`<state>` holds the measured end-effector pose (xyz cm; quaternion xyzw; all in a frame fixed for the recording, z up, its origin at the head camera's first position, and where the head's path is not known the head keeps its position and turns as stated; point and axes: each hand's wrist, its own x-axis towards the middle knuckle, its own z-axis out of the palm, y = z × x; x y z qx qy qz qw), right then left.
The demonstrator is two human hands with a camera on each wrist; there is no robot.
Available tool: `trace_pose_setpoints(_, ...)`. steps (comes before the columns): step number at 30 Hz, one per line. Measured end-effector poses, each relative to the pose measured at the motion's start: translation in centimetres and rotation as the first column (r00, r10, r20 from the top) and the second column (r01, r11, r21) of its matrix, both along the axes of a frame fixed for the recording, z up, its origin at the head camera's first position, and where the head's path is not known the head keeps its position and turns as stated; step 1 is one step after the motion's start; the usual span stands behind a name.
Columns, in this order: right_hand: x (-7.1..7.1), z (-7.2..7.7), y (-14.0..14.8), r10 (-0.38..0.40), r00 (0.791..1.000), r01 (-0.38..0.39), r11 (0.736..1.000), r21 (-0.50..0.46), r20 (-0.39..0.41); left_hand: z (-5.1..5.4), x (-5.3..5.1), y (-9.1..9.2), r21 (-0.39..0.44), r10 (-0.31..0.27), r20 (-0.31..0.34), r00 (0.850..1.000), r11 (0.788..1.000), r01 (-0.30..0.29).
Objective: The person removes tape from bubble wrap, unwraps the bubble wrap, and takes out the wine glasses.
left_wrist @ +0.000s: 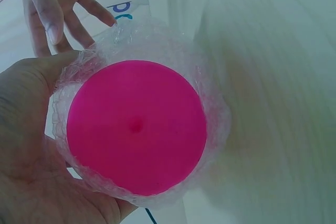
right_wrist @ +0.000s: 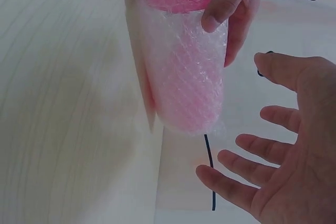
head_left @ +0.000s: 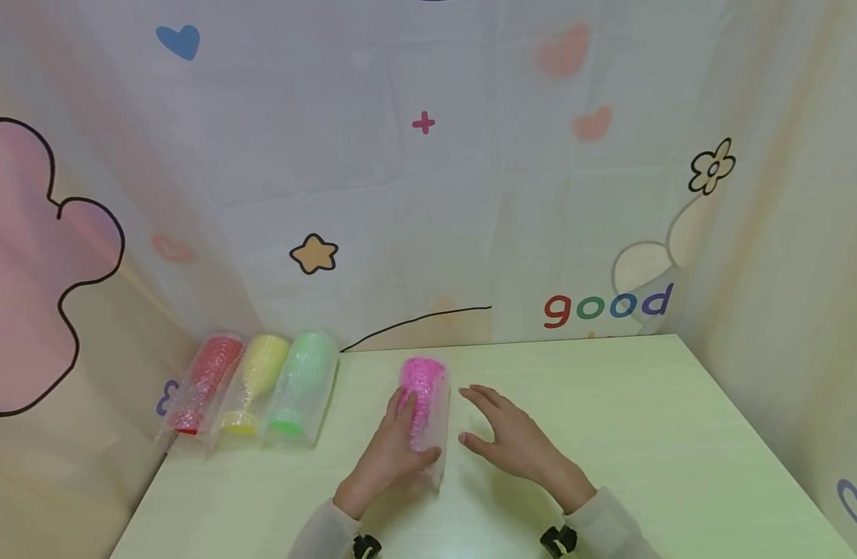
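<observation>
A pink object (head_left: 425, 388) in bubble wrap lies on the table, in the head view right of the three wrapped ones. My left hand (head_left: 393, 450) grips it from the left, thumb near its lower end. In the left wrist view its round pink base (left_wrist: 136, 127) faces the camera, with the left hand (left_wrist: 47, 145) around the wrap. My right hand (head_left: 515, 439) is held to the right of it, fingers spread and touching nothing. The right wrist view shows the right hand (right_wrist: 289, 156) apart from the wrapped pink object (right_wrist: 186, 72).
Red (head_left: 208, 373), yellow (head_left: 261, 373) and green (head_left: 306, 380) bubble-wrapped objects lie side by side at the table's left edge. A printed curtain (head_left: 372, 155) hangs behind the pale table (head_left: 610, 404).
</observation>
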<state>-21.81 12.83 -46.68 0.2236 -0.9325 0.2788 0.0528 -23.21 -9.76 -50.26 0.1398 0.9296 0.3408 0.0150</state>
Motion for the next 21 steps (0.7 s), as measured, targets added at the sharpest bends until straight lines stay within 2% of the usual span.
trace_pose_setpoints(10,-0.4,-0.5,0.0,-0.012,0.999,0.011,1.000,-0.025,-0.033,0.0,1.2,1.5,0.081,-0.020,0.023,1.000,0.997,0.018)
trace_pose_setpoints(15,-0.5,-0.7,-0.1,-0.044,0.999,0.044,0.999,-0.031,0.000,0.0,1.9,2.5,0.110,-0.020,0.029,0.999,0.994,0.017)
trace_pose_setpoints(21,-0.5,-0.6,-0.2,-0.088,0.996,0.089,0.995,-0.044,0.017,-0.4,2.7,3.7,0.162,-0.014,0.006,1.000,0.987,0.013)
